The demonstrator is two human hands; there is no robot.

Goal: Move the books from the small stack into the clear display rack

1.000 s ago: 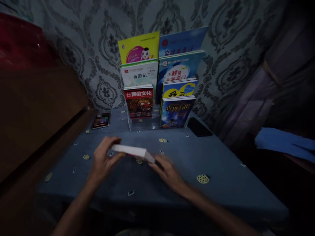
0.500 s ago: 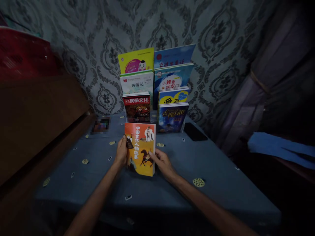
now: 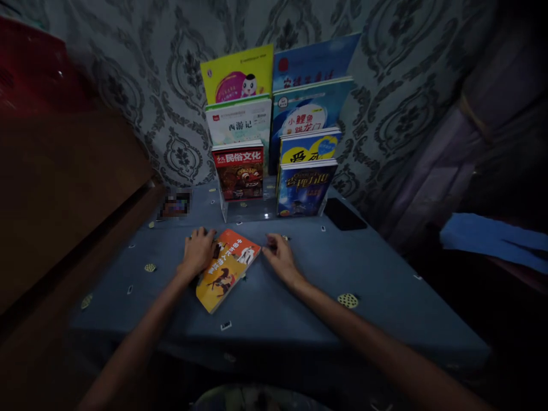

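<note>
An orange and yellow paperback book [image 3: 231, 268] lies low over the tablecloth, turned at a slant, its top edge towards the rack. My left hand [image 3: 199, 251] is closed on its left edge, with the fingertips partly hidden. Just off the book's upper right corner, my right hand [image 3: 280, 260] holds nothing, its fingers bent and apart. Behind both hands stands a clear book rack [image 3: 268, 215] with two columns of upright books. A red folk-culture book [image 3: 240, 174] fronts the left column, and a dark blue book [image 3: 305, 191] fronts the right one.
A black flat object like a phone [image 3: 345, 215] lies right of the rack. At the back left is a small blurred-out item [image 3: 174, 204]. A brown piece of furniture [image 3: 64, 200] borders the table's left side; a purple curtain [image 3: 445, 165] hangs at the right.
The book has gone from upright between both hands to low and slanted, further left. My right hand has let go of it. The view has tilted slightly, and the rack looks nearer.
</note>
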